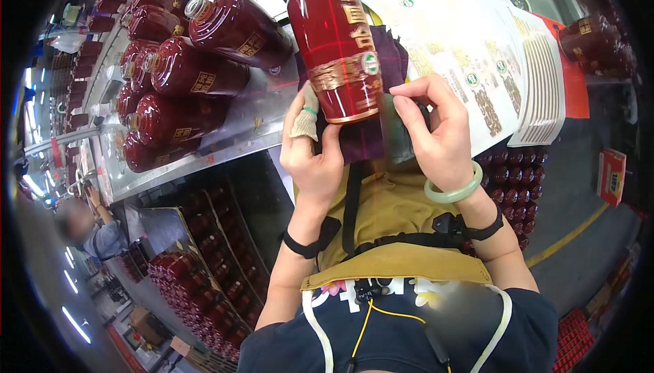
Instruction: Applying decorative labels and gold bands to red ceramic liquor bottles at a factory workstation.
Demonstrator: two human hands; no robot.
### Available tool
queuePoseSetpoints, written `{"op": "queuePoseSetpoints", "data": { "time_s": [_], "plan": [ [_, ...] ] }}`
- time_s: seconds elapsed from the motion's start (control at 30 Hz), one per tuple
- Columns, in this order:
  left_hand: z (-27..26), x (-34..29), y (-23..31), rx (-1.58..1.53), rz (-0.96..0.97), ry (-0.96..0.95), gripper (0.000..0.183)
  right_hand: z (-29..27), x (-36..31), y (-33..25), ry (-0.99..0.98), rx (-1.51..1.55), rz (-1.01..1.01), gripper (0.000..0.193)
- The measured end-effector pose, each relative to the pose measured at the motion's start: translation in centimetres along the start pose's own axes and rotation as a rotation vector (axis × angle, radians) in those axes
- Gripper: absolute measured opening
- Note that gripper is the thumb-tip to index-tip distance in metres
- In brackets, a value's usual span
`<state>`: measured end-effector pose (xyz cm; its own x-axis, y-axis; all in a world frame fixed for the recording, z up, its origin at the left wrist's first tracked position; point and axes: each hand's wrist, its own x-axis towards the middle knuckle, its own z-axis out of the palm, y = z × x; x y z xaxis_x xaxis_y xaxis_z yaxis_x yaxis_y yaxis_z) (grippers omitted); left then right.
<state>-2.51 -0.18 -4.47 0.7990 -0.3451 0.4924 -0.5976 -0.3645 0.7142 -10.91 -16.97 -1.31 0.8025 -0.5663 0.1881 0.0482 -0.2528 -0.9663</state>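
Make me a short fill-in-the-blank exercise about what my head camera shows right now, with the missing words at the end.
1. The beige finger cover is worn on the ____ hand.
2. The main colour of the large bottle beside this hand is ____.
3. The bangle on the right wrist is pale ____.

Missing words: left; red; green.
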Motion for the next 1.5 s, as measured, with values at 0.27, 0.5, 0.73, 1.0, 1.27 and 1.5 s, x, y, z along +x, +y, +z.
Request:
{"op": "queuePoseSetpoints", "data": {
  "time_s": [0.27,0.5,0.73,1.0,1.27,1.5],
  "plan": [
    [1.0,2.0,1.8,0.216,0.296,0.018,0.063,0.6,-0.5,-0.8,-0.024,0.061,0.086,0.007],
    [0.2,1.6,2.1,0.134,0.123,0.004,0.07,0.6,-0.3,-0.3,0.017,0.063,0.033,0.006],
    [-0.4,0.8,-0.1,-0.184,-0.082,-0.037,0.067,0.0,-0.4,0.0,-0.024,0.046,0.117,0.009],
    [-0.7,1.8,1.4,0.068,0.099,-0.036,0.064,-0.1,-0.5,-0.8,0.066,0.065,0.044,0.007],
    [-1.3,1.8,0.4,-0.091,-0.076,-0.207,0.071,-1.0,0.2,-0.3,0.052,-0.042,0.151,0.01],
    [-1.0,6.0,1.4,-0.601,-0.428,-0.152,0.078,-1.7,2.4,-2.9,-0.04,-0.008,-0.065,0.01]
  ]
}}
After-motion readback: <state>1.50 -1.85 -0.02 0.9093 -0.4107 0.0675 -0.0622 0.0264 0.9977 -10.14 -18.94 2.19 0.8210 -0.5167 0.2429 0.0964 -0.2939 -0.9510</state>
